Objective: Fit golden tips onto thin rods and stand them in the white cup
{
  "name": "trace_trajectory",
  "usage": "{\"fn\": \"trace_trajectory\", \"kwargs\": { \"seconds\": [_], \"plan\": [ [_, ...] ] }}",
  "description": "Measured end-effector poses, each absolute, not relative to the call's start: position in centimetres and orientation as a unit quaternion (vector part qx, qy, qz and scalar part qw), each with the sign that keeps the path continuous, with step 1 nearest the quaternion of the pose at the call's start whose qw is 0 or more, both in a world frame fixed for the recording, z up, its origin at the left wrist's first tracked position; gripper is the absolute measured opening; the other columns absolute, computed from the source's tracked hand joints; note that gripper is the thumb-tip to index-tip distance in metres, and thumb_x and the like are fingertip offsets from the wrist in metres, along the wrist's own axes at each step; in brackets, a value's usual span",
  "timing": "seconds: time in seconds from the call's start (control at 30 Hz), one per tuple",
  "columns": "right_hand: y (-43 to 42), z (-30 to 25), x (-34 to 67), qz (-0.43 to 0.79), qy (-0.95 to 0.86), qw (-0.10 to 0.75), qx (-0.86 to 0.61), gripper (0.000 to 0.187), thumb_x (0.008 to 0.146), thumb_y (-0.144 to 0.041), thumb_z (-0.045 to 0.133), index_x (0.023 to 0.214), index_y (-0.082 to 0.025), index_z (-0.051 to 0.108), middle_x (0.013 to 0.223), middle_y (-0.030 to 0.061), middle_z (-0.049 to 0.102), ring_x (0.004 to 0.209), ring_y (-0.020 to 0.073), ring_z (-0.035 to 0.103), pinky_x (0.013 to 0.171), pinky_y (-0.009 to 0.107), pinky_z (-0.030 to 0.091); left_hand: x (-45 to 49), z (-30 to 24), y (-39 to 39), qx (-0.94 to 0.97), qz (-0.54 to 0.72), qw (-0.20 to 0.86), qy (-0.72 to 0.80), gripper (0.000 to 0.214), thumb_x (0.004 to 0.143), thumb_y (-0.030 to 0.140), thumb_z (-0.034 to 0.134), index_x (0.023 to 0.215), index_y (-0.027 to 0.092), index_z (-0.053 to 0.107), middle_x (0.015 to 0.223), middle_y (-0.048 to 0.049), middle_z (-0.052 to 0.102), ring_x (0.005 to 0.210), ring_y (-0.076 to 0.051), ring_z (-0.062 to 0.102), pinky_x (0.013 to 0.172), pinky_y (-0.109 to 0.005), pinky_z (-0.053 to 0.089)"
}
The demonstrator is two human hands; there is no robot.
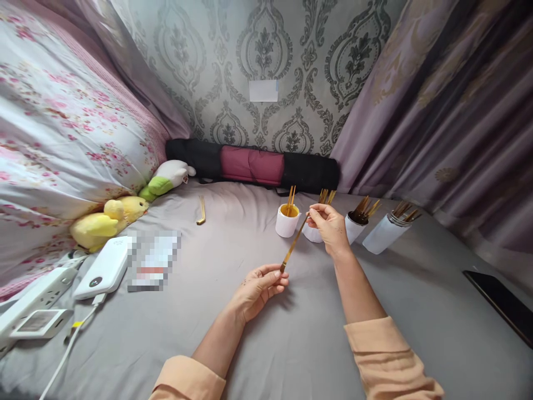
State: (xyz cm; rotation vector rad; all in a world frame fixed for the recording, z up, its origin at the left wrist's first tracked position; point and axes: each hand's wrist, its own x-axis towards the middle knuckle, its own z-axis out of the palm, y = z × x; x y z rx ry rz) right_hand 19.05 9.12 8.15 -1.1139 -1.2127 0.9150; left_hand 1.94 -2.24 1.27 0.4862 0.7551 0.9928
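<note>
My left hand [261, 289] pinches the thicker, dark lower end of slim brown chopsticks [295, 243]. My right hand [328, 226] grips their thin upper end, so they slant between both hands above the grey sheet. Whether it is one stick or a pair pressed together I cannot tell. Just behind the right hand stands a white cup [312, 233], partly hidden, with sticks in it. Left of it, a white cup with a yellow inside [286, 225] holds a few upright sticks. Farther left, more chopsticks [201, 212] lie together on the sheet.
Two more white containers, a short one [355, 229] and a tilted taller one [385, 233], hold sticks at right. A black phone [502, 303] lies far right. A power bank [104, 268], power strip [44, 291] and plush toys [110, 222] are left; a rolled bag [252, 164] lies behind.
</note>
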Motion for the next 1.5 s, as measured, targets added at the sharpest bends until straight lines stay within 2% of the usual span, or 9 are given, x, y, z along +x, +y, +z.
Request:
{"fn": "trace_trajectory", "kwargs": {
  "seconds": [0.33, 0.83, 1.5],
  "plan": [
    [10.4, 10.0, 20.2, 0.346, -0.487, 0.64, -0.484, 0.028, 0.064, -0.037, 0.062, 0.083, -0.017, 0.057, 0.072, 0.0015, 0.062, 0.057, 0.0094, 0.058, 0.051, 0.022, 0.048, 1.4, 1.3, -2.1, 0.17, 0.483, 0.788, 0.342, 0.026, 0.071, 0.019, 0.063, 0.095, 0.009, 0.058, 0.094, -0.0125, 0.062, 0.076, -0.013, 0.061, 0.069, -0.023, 0.049],
    [12.4, 12.5, 21.6, 0.236, -0.434, 0.726, -0.479, 0.017, 0.067, -0.027, 0.058, 0.08, -0.016, 0.055, 0.068, -0.0001, 0.06, 0.052, 0.0082, 0.058, 0.046, 0.019, 0.048, 0.7, 1.1, -1.7, 0.103, 0.491, 0.808, 0.308, 0.026, 0.073, 0.019, 0.06, 0.098, 0.011, 0.058, 0.09, -0.0083, 0.062, 0.074, -0.01, 0.059, 0.064, -0.02, 0.048],
    [14.8, 12.1, 21.9, 0.16, -0.432, 0.749, -0.476, 0.016, 0.071, -0.028, 0.053, 0.082, -0.017, 0.054, 0.069, 0.0006, 0.06, 0.055, 0.0099, 0.059, 0.048, 0.021, 0.048, 0.5, 0.8, -1.5, 0.085, 0.489, 0.82, 0.286, 0.027, 0.074, 0.018, 0.058, 0.1, 0.01, 0.058, 0.088, -0.0073, 0.061, 0.073, -0.01, 0.058, 0.064, -0.02, 0.047]
  ]
}}
